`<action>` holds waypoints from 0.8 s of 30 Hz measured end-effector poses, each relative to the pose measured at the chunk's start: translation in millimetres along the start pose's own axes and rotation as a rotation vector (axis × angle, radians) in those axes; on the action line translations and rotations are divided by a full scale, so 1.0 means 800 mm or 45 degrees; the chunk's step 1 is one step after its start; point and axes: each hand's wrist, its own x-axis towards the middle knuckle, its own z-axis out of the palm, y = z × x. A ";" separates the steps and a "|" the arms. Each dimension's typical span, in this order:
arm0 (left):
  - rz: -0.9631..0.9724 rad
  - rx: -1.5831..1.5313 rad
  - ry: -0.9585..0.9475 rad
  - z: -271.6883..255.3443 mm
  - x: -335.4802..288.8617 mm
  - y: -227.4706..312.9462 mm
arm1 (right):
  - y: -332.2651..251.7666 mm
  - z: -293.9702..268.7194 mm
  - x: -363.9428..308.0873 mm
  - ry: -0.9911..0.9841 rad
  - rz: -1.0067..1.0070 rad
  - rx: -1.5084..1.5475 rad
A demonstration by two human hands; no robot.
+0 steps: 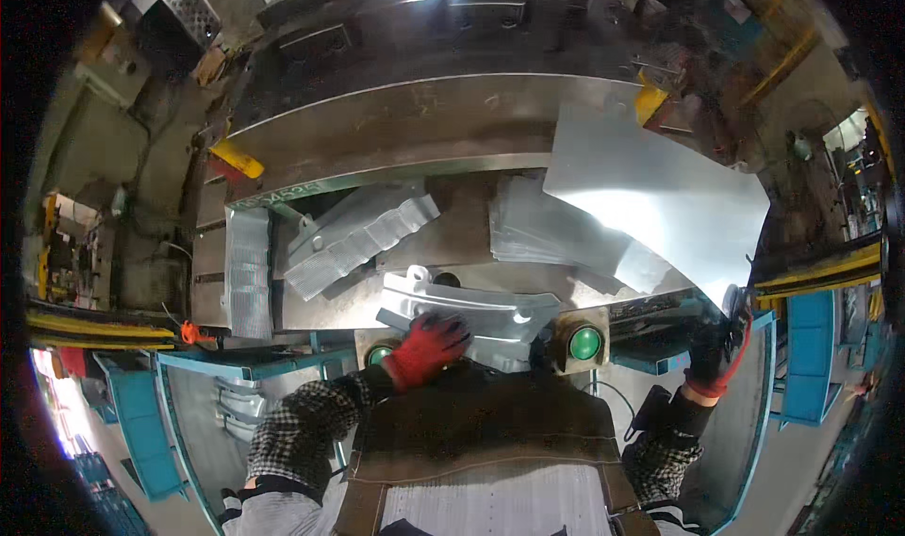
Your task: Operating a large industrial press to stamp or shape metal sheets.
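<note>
My left hand (pixel 429 349), in a red glove with dark fingers, is closed over the near edge of a shiny stamped metal part (pixel 509 314) in front of my body. The part has raised ridges and a tab at its left end; its underside is hidden. Out to the right, my right hand (pixel 722 343), in a dark glove with red, grips the near right corner of a large flat sheet metal blank (pixel 660 192). The blank is tilted over a pile of flat blanks (pixel 537 225), hiding some of them.
Formed metal parts (pixel 363 244) lie on the press bed, and a ribbed stack (pixel 249 272) stands at left. Two green buttons (pixel 584 343) flank the near edge. A heavy die block (pixel 415 126) spans the back. Blue frames (pixel 768 385) stand at both sides.
</note>
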 end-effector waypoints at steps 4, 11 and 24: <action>-0.032 0.002 0.054 0.020 -0.011 -0.006 | 0.001 0.014 -0.002 -0.006 0.086 -0.013; -0.194 -0.089 0.143 0.001 -0.037 -0.005 | 0.017 0.010 -0.005 -0.103 -0.004 -0.253; -0.427 -0.004 0.071 -0.027 -0.083 -0.022 | 0.010 0.025 -0.002 -0.104 0.043 -0.234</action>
